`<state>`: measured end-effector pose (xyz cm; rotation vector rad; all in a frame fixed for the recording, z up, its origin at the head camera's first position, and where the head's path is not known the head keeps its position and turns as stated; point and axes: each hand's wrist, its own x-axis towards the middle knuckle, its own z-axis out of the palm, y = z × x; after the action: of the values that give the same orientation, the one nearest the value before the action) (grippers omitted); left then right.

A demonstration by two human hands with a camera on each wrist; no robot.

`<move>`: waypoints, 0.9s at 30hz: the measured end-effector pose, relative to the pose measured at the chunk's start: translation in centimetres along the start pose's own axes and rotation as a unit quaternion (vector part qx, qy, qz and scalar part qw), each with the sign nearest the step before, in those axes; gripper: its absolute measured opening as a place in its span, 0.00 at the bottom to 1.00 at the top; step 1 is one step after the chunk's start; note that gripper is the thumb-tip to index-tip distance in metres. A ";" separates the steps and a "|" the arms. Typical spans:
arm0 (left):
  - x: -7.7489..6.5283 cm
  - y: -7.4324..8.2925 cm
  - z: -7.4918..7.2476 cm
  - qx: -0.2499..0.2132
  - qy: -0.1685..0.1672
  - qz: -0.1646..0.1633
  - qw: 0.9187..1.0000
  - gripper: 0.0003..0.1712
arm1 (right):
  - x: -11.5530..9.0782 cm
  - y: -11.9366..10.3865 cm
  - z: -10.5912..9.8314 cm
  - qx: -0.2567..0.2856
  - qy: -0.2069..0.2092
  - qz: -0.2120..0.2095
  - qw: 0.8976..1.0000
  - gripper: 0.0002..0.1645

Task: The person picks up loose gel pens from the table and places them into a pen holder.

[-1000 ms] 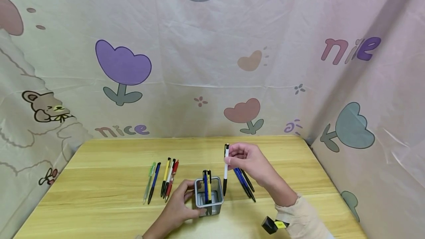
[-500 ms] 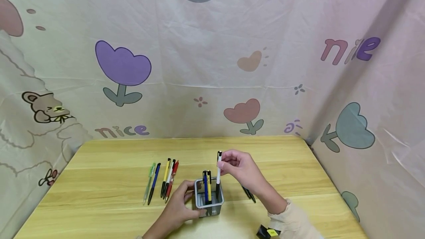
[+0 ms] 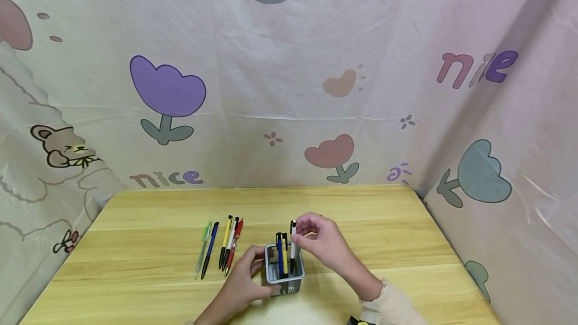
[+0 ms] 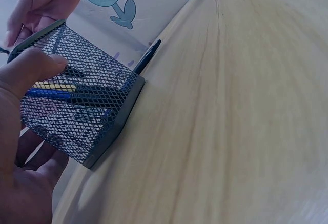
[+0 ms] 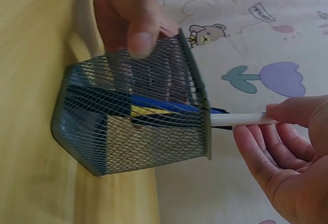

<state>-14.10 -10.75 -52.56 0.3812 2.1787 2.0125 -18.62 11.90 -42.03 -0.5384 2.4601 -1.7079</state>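
Observation:
A dark metal mesh pen holder stands upright on the table, with a blue pen and a yellow pen leaning in it. My left hand grips the holder from its left side, thumb at the front; the left wrist view shows the thumb across the mesh. Above the holder's right side, my right hand pinches a white pen near its top between thumb and fingers. Its dark lower end is inside the holder, as the right wrist view shows the white barrel passing the rim.
Left of the holder lie a green clear pen, a blue pen, a yellow pen, a white pen and a red pen. A patterned curtain surrounds the wooden table.
My right hand has moved left and down, bringing the white pen from beside the holder into it. The pens at the right are now hidden behind that hand. My left hand stays put.

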 end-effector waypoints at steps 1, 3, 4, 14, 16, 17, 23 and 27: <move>0.0 0.0 0.0 -0.001 0.000 0.000 1.000 0.44 | 0.0 0.1 0.1 -0.003 0.002 -0.001 1.000 0.13; 0.0 0.0 0.0 -0.002 -0.001 -0.001 1.000 0.44 | -0.1 0.3 0.4 -0.010 0.003 -0.004 1.000 0.14; 0.0 0.0 0.0 -0.002 -0.001 -0.001 1.000 0.44 | -0.1 0.4 0.5 -0.013 0.004 -0.006 1.000 0.14; 0.0 -0.1 0.0 0.003 0.001 0.003 1.000 0.44 | -0.3 0.9 0.9 -0.036 0.001 -0.042 0.998 0.12; 0.0 -0.1 -0.1 0.000 0.001 0.003 1.000 0.44 | -0.4 0.9 1.0 -0.042 -0.001 -0.046 0.998 0.12; 0.0 -0.1 -0.1 0.000 0.001 0.004 1.000 0.44 | -0.4 1.0 1.0 -0.045 -0.002 -0.048 0.998 0.12; 0.0 -0.1 -0.1 -0.005 -0.001 0.007 1.000 0.44 | -0.3 1.2 1.2 -0.066 -0.009 -0.064 0.996 0.13; 0.0 -0.1 -0.1 -0.005 -0.001 0.007 1.000 0.44 | -0.3 1.2 1.3 -0.072 -0.013 -0.065 0.995 0.12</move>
<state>-14.10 -10.82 -52.64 0.3971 2.1696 2.0301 -18.27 11.20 -43.68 -0.7472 2.5962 -1.5631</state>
